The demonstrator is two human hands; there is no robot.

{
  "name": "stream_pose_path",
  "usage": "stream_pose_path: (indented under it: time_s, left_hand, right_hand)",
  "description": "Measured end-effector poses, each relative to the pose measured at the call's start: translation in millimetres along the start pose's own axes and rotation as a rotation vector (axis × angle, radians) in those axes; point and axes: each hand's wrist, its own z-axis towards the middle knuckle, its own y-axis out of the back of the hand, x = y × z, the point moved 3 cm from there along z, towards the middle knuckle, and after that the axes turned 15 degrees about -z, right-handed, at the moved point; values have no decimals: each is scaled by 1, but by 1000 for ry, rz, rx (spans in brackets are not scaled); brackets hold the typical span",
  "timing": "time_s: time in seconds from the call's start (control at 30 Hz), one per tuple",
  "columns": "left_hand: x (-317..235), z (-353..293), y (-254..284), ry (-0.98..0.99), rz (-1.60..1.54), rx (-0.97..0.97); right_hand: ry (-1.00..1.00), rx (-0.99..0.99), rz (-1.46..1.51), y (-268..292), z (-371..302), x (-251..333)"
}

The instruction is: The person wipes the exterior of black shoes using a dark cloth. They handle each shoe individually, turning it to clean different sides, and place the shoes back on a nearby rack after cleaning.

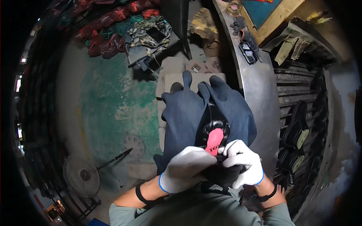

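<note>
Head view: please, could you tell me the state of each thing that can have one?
Left hand: gloved, at the insole's near end
Right hand: gloved, fingers bent
Black shoe: partly covered by the hands
Pink insole: printed, near end partly hidden
Pedestal fan: upright, running or not unclear
Camouflage cloth: crumpled

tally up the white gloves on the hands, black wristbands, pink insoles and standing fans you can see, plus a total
White gloves on the hands: 2
Black wristbands: 2
Pink insole: 1
Standing fan: 1
Total: 6
</note>
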Motion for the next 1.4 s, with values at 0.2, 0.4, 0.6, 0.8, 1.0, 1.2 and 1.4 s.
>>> stream_pose_path:
  time_s: [0.2, 0.4, 0.6, 0.8, 1.0, 1.2, 1.4]
  left_hand:
    - [4, 37, 10, 249, 197, -317]
    - [23, 66, 34, 623, 95, -351]
    - [14, 64, 25, 568, 307, -261]
    - [-34, 36, -6, 312, 305, -466]
    - [-103, -5, -26, 11, -26, -521]
    - [-85, -35, -57, 236, 246, -542]
    - [-53, -51, -86, -88, 670, 177]
  right_hand:
    - [-611, -400, -215, -11, -1, -10]
    - [-665, -339, -471, 12, 37, -13]
    - [-532, -278, -634, 15, 27, -3]
    - [-26, -536, -879, -23, 11, 37]
    - [208, -610, -846, -47, -27, 83]
    - [-189, -550, 652, -70, -63, 27]
    - [-456, -321, 1420, -60, -83, -58]
